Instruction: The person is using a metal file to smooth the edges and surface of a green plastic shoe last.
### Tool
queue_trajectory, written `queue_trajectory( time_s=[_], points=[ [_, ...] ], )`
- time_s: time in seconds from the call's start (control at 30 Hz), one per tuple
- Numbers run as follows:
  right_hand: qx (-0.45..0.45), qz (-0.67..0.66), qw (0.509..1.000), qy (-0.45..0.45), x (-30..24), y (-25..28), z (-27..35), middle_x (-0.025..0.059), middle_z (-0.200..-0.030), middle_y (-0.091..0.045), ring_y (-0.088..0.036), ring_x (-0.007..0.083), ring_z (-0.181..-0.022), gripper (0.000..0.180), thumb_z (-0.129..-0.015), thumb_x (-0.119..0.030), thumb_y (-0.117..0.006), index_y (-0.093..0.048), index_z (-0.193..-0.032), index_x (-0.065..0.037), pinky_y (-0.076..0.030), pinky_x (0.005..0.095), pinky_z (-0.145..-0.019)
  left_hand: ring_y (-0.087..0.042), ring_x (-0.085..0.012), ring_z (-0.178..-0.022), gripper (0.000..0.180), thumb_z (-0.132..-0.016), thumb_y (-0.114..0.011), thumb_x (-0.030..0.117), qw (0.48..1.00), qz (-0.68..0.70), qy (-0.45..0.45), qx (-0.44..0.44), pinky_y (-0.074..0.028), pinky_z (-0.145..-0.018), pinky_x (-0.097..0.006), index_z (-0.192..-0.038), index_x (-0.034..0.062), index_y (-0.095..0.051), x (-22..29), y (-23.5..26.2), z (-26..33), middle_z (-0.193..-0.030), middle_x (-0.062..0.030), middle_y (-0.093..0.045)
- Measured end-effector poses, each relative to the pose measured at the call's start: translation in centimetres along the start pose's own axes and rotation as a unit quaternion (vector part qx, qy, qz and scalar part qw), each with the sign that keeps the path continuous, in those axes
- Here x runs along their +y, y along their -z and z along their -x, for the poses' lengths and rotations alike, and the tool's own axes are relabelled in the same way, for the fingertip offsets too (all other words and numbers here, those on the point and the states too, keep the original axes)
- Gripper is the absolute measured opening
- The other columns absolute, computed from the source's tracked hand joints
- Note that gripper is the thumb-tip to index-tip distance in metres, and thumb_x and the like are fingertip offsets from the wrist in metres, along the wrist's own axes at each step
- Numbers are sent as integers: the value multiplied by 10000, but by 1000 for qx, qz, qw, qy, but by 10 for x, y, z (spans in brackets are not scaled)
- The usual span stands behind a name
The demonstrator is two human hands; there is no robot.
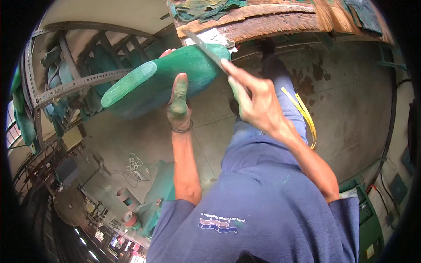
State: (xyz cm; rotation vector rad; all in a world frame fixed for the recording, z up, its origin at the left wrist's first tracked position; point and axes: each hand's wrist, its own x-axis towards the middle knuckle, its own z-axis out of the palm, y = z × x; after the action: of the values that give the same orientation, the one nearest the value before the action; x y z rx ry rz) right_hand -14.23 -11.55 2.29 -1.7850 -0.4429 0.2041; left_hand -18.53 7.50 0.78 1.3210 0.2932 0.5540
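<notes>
My left hand (pixel 179 97) grips a large, smooth green rounded block (pixel 184 65) from below. The thumb lies against its near side, and a bit of finger shows over its far edge. A lighter green oval face (pixel 129 84) is at the block's left end. In my right hand (pixel 258 96) is a long flat metal file (pixel 206 49), held near its lower end between the thumb and bent fingers. The file lies slantwise across the block's right end and appears to touch it. Its far tip reaches toward the wooden bench.
A worn wooden bench (pixel 267 24) with green-stained cloth (pixel 204 8) stands ahead. At left, a perforated metal rack (pixel 79 83) holds several teal and green forms. A yellow tape measure (pixel 307 115) hangs by my leg. White cord (pixel 135 162) and green machinery (pixel 160 186) are lower left.
</notes>
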Motion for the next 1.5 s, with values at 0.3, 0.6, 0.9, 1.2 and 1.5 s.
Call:
queue_trajectory(
  time_s=[0.3,0.6,0.9,1.2,1.5],
  points=[
    [-67,72,989,-113,-3,12,-31,333,-1074,-723,-796,408,-964,424,-1045,-51,-651,-670,-1469,-48,-601,406,-746,-560,-261,-1452,689,-955,-803,199,1000,-6,6,8,-378,-1290,-465,-1568,13,-550,4,-6,1,-1565,-125,-600],
    [-2,45,999,-28,14,5,-38,335,-886,-646,-754,422,-738,348,-1060,-97,-651,-716,-1397,-37,-553,424,-639,-583,-239,-1403,661,-955,-791,56,1000,12,-9,-26,-451,-1229,-424,-1563,4,-537,-3,8,-3,-1569,-129,-578],
    [0,34,999,-36,4,11,8,316,-971,-728,-791,408,-822,474,-1040,-30,-667,-652,-1509,-99,-590,427,-698,-552,-272,-1466,708,-944,-798,175,996,-60,-41,-54,-373,-1295,-458,-1573,-10,-530,-7,2,1,-1573,-150,-589],
    [-13,-46,997,-54,-16,10,31,286,-997,-758,-759,173,-765,413,-1083,-86,-624,-661,-1493,-54,-566,330,-702,-543,-276,-1481,689,-954,-783,147,997,-50,-27,-44,-369,-1299,-468,-1574,-11,-528,-6,2,4,-1579,-150,-586],
    [-36,-55,996,-53,-15,-9,-15,310,-1166,-753,-825,307,-998,398,-1066,-81,-640,-681,-1458,-24,-607,371,-822,-566,-261,-1446,676,-968,-799,170,998,62,26,20,-382,-1293,-466,-1569,2,-540,-2,-6,5,-1556,-127,-603]
  ],
)
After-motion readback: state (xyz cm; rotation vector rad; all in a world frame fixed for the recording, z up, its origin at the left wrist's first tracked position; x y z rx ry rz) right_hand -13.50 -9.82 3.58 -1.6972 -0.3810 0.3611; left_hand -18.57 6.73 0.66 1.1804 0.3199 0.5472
